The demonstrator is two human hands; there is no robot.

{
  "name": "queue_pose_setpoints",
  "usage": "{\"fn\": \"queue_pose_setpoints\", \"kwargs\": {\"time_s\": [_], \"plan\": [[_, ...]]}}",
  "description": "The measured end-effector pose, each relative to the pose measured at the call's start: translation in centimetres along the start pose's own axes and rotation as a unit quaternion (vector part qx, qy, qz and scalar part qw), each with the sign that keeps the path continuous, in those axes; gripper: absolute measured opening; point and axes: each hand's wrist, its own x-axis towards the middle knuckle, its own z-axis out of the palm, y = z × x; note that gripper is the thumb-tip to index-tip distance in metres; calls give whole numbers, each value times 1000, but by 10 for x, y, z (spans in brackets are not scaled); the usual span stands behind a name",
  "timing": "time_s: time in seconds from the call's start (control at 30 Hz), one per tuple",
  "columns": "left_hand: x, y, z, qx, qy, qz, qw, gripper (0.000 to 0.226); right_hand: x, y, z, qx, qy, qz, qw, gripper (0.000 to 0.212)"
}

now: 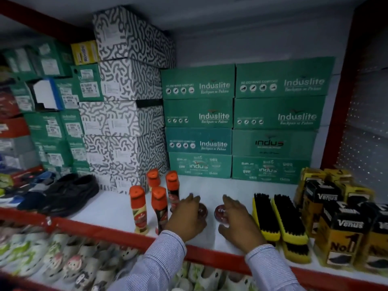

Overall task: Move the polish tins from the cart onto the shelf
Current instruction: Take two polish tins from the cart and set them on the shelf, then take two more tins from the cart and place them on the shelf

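Two red polish tins, the left tin point(202, 210) and the right tin point(222, 215), already rest on the white shelf point(111, 208), set side by side with a small gap between them, about midway between the orange-capped polish bottles point(156, 201) and the yellow-backed brushes point(279, 219). The left hand point(185, 219) covers most of the left tin, fingers draped over it; whether its grip is closed on the tin or only resting there cannot be told. The right hand point(239, 221) sits just beside and partly over the right tin, fingers spread loosely, its grip looking wide rather than clamped. So at least two tins appear delivered and are likely being set or nudged into line. The cart is out of view, so how many tins remain there cannot be judged. Green shoe boxes point(237, 122) stand stacked behind.
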Motion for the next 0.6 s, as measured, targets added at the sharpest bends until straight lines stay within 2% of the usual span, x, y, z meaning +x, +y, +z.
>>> {"fn": "queue_pose_setpoints", "kwargs": {"time_s": [0.1, 0.17, 0.23, 0.33, 0.43, 0.53, 0.6], "plan": [[-47, 12, -7, -12, 70, 47, 996, 64, -45, -8, -1, 6, 64, -67, 996, 80], [-85, 13, 1, -3, 128, 76, 989, 71, -81, -11, 6, 4, 98, -108, 989, 79], [-122, 6, 18, 6, 141, 84, 986, 82, -117, -11, 17, 3, 122, -139, 983, 77], [-179, -11, 59, 42, 143, 96, 984, 80, -170, -5, 53, -15, 117, -160, 980, 75], [-230, -30, 106, 56, 95, 84, 990, 78, -214, 11, 106, -25, 65, -168, 983, 74], [-279, -51, 161, 40, 4, 40, 998, 83, -258, 33, 171, -40, -33, -169, 984, 78], [-311, -65, 206, 28, -66, 7, 997, 82, -288, 51, 217, -53, -100, -133, 985, 81]]}}
